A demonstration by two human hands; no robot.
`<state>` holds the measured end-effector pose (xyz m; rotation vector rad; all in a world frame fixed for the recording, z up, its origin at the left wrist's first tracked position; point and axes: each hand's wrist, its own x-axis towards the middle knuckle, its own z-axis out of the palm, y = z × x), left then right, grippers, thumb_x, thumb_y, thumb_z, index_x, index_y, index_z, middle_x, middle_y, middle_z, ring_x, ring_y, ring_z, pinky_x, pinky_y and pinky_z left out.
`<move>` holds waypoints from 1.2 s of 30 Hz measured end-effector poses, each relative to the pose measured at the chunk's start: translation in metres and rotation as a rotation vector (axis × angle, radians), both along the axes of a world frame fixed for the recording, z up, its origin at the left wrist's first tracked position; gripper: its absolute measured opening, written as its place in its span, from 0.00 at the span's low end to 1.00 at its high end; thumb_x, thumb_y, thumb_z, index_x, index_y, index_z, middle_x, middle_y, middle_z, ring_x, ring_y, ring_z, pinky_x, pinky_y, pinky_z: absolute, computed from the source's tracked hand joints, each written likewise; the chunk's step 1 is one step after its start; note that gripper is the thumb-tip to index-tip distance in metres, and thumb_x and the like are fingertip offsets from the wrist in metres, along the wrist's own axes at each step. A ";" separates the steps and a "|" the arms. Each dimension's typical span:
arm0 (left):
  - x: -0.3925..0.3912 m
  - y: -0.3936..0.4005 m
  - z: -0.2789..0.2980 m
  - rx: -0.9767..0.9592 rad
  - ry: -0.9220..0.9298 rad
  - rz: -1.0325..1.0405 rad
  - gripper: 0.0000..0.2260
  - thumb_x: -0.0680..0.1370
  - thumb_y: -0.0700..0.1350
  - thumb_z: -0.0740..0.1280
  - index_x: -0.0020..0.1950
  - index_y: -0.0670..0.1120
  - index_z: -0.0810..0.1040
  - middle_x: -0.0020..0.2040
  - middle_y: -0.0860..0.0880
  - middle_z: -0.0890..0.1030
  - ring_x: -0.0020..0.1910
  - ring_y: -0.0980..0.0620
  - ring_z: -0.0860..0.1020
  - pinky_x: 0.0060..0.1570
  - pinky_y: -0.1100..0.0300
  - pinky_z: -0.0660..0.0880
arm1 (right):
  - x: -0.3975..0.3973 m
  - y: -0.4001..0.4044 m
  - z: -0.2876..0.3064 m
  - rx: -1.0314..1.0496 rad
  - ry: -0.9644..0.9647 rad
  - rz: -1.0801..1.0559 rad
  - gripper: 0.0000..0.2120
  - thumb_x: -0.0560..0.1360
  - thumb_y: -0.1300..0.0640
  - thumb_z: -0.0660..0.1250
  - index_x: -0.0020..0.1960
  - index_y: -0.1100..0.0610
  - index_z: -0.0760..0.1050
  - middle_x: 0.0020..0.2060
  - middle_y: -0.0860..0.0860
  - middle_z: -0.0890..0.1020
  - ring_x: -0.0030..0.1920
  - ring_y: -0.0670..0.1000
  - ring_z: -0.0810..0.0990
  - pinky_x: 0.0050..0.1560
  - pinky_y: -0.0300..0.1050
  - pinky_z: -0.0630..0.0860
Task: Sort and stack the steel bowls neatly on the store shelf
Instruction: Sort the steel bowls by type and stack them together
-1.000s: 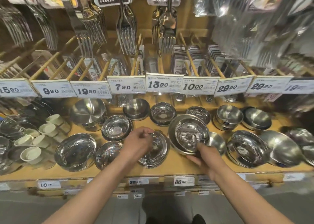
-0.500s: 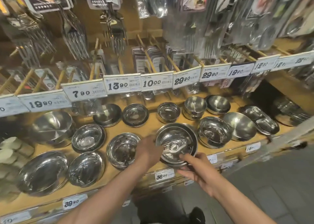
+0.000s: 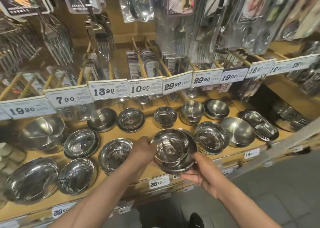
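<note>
A stack of steel bowls (image 3: 173,150) is held near the front edge of the wooden shelf (image 3: 142,134), its smaller top bowl tilted up out of the wider ones below. My left hand (image 3: 142,150) grips the stack's left rim. My right hand (image 3: 200,174) cups the stack from below on the right, thumb over the rim. Several other steel bowls stand around: a stack (image 3: 114,153) just left, one (image 3: 213,137) just right, small ones (image 3: 165,118) behind.
Price tags (image 3: 145,88) line a rail above the bowls, with packaged forks and cutlery (image 3: 57,42) hanging over them. Oval steel trays (image 3: 261,125) lie at the shelf's right end. Large shallow bowls (image 3: 31,179) fill the front left. Grey floor (image 3: 277,184) lies below right.
The view swung right. My left hand left the neighbouring bowl and came onto the stack's left rim. My right hand moved under the stack, and its top bowl has tilted up.
</note>
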<state>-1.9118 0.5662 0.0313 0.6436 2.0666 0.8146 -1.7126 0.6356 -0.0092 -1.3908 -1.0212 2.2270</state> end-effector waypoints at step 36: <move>0.037 0.019 -0.118 -0.094 0.156 0.624 0.15 0.82 0.43 0.66 0.67 0.40 0.78 0.54 0.42 0.84 0.55 0.42 0.81 0.61 0.49 0.76 | 0.158 0.211 -0.025 -0.002 -0.041 -0.342 0.14 0.81 0.64 0.60 0.65 0.67 0.69 0.56 0.62 0.80 0.52 0.56 0.84 0.38 0.47 0.85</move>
